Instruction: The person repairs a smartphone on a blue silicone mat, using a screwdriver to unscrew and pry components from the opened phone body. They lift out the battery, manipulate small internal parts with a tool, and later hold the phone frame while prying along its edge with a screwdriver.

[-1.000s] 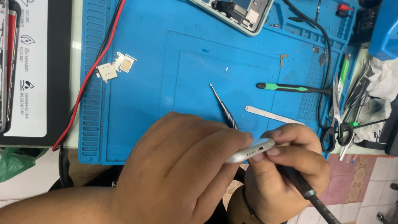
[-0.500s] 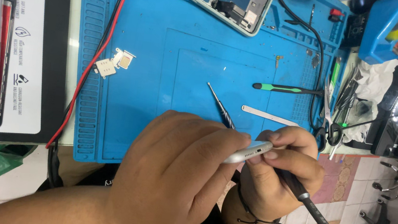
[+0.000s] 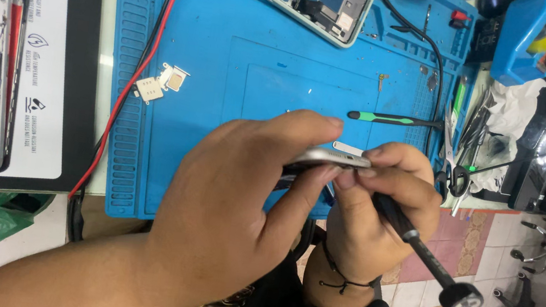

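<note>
Left hand [image 3: 232,204] is gripping a thin silver phone frame [image 3: 331,158] edge-on above the blue mat [image 3: 228,65]; right hand [image 3: 377,208] is pinching a black screwdriver [image 3: 424,252] against it. Light, stiff, slippery metal, best held by its edges. White printed card [image 3: 41,62] is lying far left on the worktop.

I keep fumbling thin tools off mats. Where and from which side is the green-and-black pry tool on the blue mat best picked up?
Grip the pry tool by its long black handle, around mid-length, probably pinching from above across its narrow width. It lies flat on the blue mat, with bare mat on both long sides there. Its far end nears a black cable and crowded tools, so avoid that end.
</note>
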`<state>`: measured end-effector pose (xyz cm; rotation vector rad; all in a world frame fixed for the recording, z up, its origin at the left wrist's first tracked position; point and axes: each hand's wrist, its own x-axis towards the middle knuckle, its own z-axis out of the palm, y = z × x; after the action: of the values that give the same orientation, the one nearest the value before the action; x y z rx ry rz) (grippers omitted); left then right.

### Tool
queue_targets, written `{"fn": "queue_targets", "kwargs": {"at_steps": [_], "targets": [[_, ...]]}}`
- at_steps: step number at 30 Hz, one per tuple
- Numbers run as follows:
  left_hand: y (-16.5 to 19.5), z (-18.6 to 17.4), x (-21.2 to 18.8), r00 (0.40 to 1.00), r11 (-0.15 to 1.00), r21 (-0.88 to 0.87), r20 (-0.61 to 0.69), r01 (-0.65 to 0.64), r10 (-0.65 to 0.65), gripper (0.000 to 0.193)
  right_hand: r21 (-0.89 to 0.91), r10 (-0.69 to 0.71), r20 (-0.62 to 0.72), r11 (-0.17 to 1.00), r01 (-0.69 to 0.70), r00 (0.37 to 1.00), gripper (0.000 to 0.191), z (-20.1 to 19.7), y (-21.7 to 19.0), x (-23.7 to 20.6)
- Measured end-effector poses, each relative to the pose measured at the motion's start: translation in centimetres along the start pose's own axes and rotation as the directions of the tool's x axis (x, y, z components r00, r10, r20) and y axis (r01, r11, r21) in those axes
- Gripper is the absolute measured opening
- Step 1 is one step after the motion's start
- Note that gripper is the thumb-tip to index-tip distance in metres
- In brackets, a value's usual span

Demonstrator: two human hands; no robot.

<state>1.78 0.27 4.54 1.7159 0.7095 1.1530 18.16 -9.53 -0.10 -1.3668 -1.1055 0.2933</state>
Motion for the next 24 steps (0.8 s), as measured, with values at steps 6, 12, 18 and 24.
{"fn": "queue_targets", "kwargs": {"at_steps": [6,12,18,24], "targets": [[-1.0,-0.9,0.6,0.993,0.987,0.139,0.099,-0.080,0.066,0.021,-0.067,0.027,0.009,0.997,-0.027,1.000,0.024,0.9,-0.3,0.9],[-0.8,-1.9,1.3,0.981,0.962,0.229,0.155,-0.151,0.117,0.022,-0.183,0.037,0.062,0.983,-0.026,0.997,0.022,0.8,-1.3,1.3],[-0.3,-2.5,1.4,0.959,0.894,0.372,0.221,-0.249,0.175,0.029,-0.194,0.037,0.056,0.981,-0.026,0.998,0.024,0.9,-2.1,1.0],[0.0,-2.8,1.3,0.949,0.891,0.358,0.246,-0.280,0.199,0.032,-0.210,0.032,0.073,0.978,-0.016,0.997,0.024,1.0,-2.9,0.5]]}}
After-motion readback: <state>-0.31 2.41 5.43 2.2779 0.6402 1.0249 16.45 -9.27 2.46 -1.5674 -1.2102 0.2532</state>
